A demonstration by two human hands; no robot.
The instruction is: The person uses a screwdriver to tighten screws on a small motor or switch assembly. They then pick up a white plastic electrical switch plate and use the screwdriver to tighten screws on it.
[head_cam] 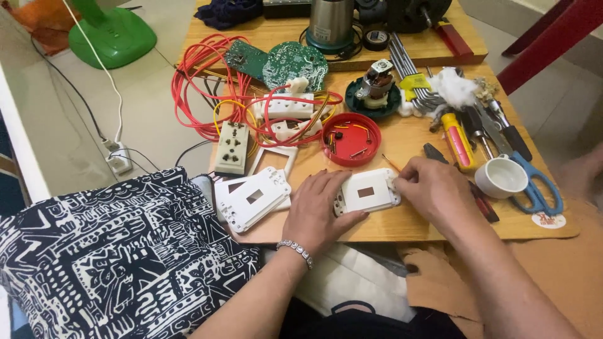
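Closest to us, our patterned black-and-white cloth (pixel 107 251) covers the lap at the lower left, and torn brown cardboard (pixel 440 282) lies by our right forearm. Just above, our left hand (pixel 320 210) lies flat on the wooden board (pixel 402 223), fingers together, its fingertips pressing the left edge of the white switch plate (pixel 367 190); a beaded bracelet (pixel 296 249) circles that wrist. Our right hand (pixel 430 191) curls over the plate's right edge, fingertips pinched at its corner, though we cannot tell whether anything small sits between them. The plate rests flat near the board's front edge, its rectangular window facing up. Just left of it sits a stack of white cover plates (pixel 251 199), and to the right a small white cup (pixel 500 177) touches blue-handled scissors (pixel 534 185). Further back, we have a round red cap (pixel 350 139), a cream socket module (pixel 232 147), and a yellow screwdriver (pixel 457 140). Beyond those, red wires (pixel 201 81) loop around green circuit boards (pixel 282 63), with hex keys (pixel 408 72) beside them. Farthest off, a steel cup (pixel 331 22) stands on the table, and a green fan base (pixel 112 34) sits on the floor.
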